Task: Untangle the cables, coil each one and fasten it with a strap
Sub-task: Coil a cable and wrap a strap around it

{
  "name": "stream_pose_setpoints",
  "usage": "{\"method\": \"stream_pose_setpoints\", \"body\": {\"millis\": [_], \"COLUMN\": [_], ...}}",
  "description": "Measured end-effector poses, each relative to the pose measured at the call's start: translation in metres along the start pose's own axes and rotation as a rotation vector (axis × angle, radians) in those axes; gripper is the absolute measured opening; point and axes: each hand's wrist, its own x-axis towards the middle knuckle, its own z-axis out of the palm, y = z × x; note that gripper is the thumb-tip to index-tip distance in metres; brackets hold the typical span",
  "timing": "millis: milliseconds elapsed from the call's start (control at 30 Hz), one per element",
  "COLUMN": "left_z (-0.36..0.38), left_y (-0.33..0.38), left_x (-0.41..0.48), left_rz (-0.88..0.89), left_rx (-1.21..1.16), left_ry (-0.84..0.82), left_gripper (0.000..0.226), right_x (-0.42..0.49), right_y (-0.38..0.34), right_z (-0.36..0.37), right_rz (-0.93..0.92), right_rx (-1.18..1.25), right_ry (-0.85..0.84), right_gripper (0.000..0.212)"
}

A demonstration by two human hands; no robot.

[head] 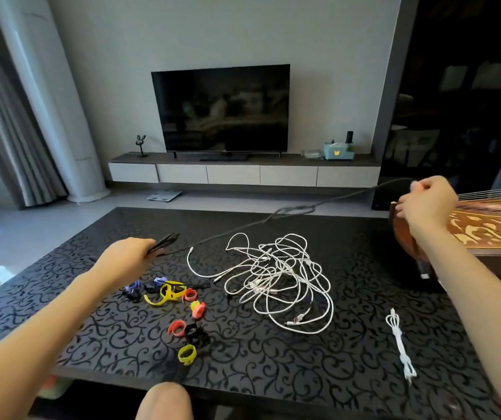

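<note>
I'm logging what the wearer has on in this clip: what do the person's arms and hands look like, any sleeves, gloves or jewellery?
The left forearm and right forearm are bare to the frame edge, with no sleeves showing. The left hand and right hand wear no gloves. No watch or bracelet shows at either wrist, and no ring can be made out.

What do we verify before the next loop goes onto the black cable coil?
1. Left hand grips the coiled loops of the thin black cable: ok.
2. Right hand pinches the cable's far stretch, raised off the table: ok.
3. Span free of kinks: not ok, a twisted snarl sits mid-span.
4. Span clear of the tangled white cables: cannot tell, it passes close to one white end.
5. Coloured rolled straps lie loose on the black patterned table beside the left forearm: ok.
</note>
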Motion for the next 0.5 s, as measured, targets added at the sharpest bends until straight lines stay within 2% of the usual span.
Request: {"method": "stream_pose_setpoints", "body": {"millis": [100, 167, 233, 300, 333, 367, 500], "left_z": [0.0, -0.004, -0.008, -0.015, -0.016, -0.016, -0.005], "left_y": [-0.011, -0.006, 0.006, 0.022, 0.03, 0.036, 0.063], "left_x": [-0.002, -0.001, 0.001, 0.002, 0.003, 0.005, 0.008], "left_rz": [-0.084, -0.176, -0.267, -0.297, -0.277, -0.255, -0.084], "left_rx": [-0.299, -0.56, -0.968, -1.352, -1.4, -1.342, -0.765], "left_ry": [0.009, 0.019, 0.003, -0.081, -0.123, -0.158, -0.178], "left_gripper": [0.022, 0.028, 0.033, 0.031, 0.029, 0.028, 0.026], "right_x": [0.002, -0.008, -0.027, -0.054, -0.069, -0.082, -0.117], "right_y": [-0.002, 0.001, 0.001, -0.004, -0.008, -0.014, -0.039], "right_z": [-0.009, -0.006, 0.006, 0.016, 0.018, 0.019, 0.009], "right_rz": [0.119, 0.166, 0.185, 0.162, 0.127, 0.078, -0.131], "right_rx": [0.068, 0.112, 0.174, 0.262, 0.298, 0.317, 0.386], "right_ry": [-0.004, -0.058, -0.187, -0.341, -0.4, -0.448, -0.585], "right_gripper": [0.022, 0.024, 0.021, 0.013, 0.011, 0.013, 0.021]}}
